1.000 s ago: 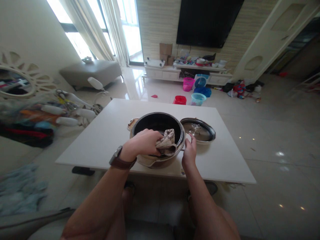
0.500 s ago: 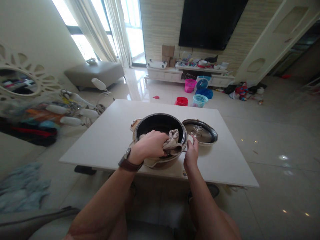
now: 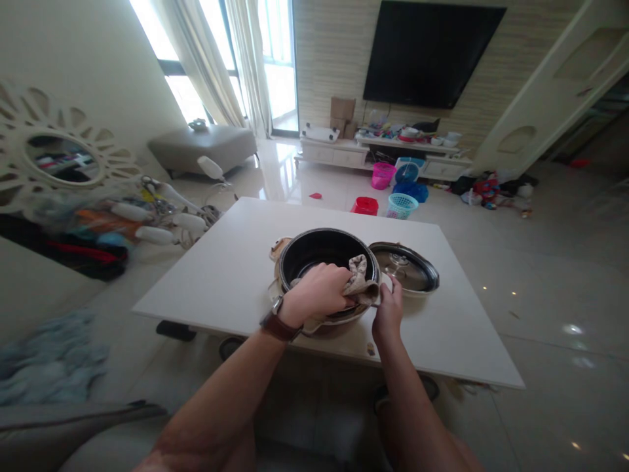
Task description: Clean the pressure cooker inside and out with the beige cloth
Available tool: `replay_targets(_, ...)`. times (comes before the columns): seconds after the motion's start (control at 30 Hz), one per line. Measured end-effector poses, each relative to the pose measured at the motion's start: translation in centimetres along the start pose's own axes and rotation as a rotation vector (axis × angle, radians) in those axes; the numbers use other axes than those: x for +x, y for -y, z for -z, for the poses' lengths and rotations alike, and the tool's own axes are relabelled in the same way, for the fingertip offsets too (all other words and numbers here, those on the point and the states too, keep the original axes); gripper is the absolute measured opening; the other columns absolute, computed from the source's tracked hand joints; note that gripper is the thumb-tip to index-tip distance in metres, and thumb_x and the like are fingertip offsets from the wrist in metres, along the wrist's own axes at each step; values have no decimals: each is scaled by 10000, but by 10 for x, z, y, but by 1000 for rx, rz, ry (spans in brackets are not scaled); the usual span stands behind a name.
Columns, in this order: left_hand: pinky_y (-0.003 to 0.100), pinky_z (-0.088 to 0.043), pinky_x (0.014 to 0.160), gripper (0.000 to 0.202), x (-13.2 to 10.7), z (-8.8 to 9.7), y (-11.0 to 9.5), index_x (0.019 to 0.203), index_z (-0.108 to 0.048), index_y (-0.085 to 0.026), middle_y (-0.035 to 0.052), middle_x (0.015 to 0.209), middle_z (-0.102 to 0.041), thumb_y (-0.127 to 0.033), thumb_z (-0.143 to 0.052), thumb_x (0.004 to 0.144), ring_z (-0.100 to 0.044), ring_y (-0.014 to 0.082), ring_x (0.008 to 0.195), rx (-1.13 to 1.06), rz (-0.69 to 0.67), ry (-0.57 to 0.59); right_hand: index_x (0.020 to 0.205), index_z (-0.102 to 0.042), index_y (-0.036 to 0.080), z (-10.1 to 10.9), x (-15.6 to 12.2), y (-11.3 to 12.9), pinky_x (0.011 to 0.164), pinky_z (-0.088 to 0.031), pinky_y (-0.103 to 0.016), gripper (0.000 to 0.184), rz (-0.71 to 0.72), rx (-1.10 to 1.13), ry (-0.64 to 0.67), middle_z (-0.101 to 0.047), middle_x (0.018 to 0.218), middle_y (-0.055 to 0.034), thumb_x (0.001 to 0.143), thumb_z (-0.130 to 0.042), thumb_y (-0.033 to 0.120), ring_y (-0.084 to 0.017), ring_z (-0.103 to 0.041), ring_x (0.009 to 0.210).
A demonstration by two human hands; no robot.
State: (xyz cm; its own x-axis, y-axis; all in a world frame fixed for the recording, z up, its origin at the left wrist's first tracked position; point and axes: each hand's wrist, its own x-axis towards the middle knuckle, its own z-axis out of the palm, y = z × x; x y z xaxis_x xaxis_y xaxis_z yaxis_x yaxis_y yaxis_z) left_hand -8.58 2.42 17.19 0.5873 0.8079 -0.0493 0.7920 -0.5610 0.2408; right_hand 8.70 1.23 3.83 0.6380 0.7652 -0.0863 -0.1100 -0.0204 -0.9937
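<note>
A round cooker with a black inner pot (image 3: pixel 314 246) stands open near the table's front edge. My left hand (image 3: pixel 322 288), with a watch on its wrist, reaches over the near rim and is closed on a patterned beige cloth (image 3: pixel 361 278). The cloth bunches against the right inner side and rim; its lower part is hidden by my fingers. At the cooker's right side, my right hand (image 3: pixel 390 308) grips the pale side handle (image 3: pixel 386 283). Just right of it, a round lid (image 3: pixel 413 270) lies with its metal inner side up.
The white table (image 3: pixel 206 275) carries the cooker and lid. A small brown piece (image 3: pixel 370 349) lies at its front edge. Beyond it on the floor are a red basket (image 3: pixel 365 206), a light-blue basket (image 3: pixel 403 206) and a pink basket (image 3: pixel 382 175). A lamp (image 3: pixel 189 221) stands left.
The whole view has shifted, so everything appears farther right. My left hand and the cloth have slid slightly right across the pot. My right hand keeps its hold on the handle.
</note>
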Motion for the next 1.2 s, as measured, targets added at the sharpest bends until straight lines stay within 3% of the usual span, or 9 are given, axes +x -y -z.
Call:
replay_targets(0.13,366,-530,827,237,-3,8,20,971,-742,-216,120,1040,-791,-421,-672,874,-750,318,974,-53,78,-40,1305,-612,248,-1,-1,3,1046,-466,-409,616,-36,14,19,-629,1378,-73,751,-622,516,-272,-574,1278)
replay_targets(0.33,345,-518,886,210,-8,22,44,1073,-722,-245,84,1128,-779,-331,-593,931,-723,286,1064,-71,242,-366,1315,-612,238,0,-1,0,1098,-429,-402,586,3,19,27,-627,1381,-75,785,-617,489,-251,-572,1279)
replay_targets(0.4,346,-518,905,214,-6,20,46,1066,-721,-236,91,1136,-775,-243,-571,913,-718,286,1089,-15,281,-388,1323,-610,235,0,0,-2,1117,-415,-405,584,11,21,32,-622,1389,-78,793,-611,480,-251,-563,1298)
replay_targets(0.53,354,-527,927,364,1,7,43,1099,-753,-241,111,1118,-781,-106,-542,836,-728,280,1083,53,211,-126,1312,-619,228,0,0,-3,1151,-385,-401,562,28,14,23,-615,1402,-81,804,-606,468,-250,-545,1330)
replay_targets(0.67,361,-551,855,312,4,-5,36,1024,-780,-231,133,1098,-788,-147,-562,817,-756,299,1002,14,138,200,1310,-615,237,-1,0,-3,1122,-417,-404,566,21,30,25,-623,1392,-77,798,-603,476,-250,-566,1303)
replay_targets(0.8,319,-541,804,199,6,-6,27,957,-774,-224,116,1040,-796,-259,-639,814,-757,291,969,-71,62,237,1286,-618,228,-2,0,-2,1125,-415,-415,579,0,47,11,-639,1360,-76,766,-614,482,-258,-577,1284)
replay_targets(0.97,306,-537,821,229,9,0,26,952,-766,-200,71,980,-790,-362,-723,796,-735,253,914,-330,29,122,1315,-605,225,-2,-2,4,1071,-452,-399,605,-23,34,25,-624,1389,-89,767,-603,480,-263,-580,1274)
replay_targets(1.1,328,-546,900,282,5,11,32,1028,-758,-155,55,1048,-781,-346,-686,833,-710,236,989,-618,32,-148,1317,-610,205,-2,-5,8,1067,-446,-388,608,-11,5,21,-639,1370,-102,772,-601,474,-265,-568,1282)
replay_targets(1.2,320,-548,886,287,-3,22,35,1042,-746,-150,50,1041,-781,-355,-661,860,-697,225,994,-650,68,-390,1324,-607,210,-2,-5,7,1084,-433,-386,602,-8,7,25,-637,1375,-95,782,-589,470,-259,-573,1279)
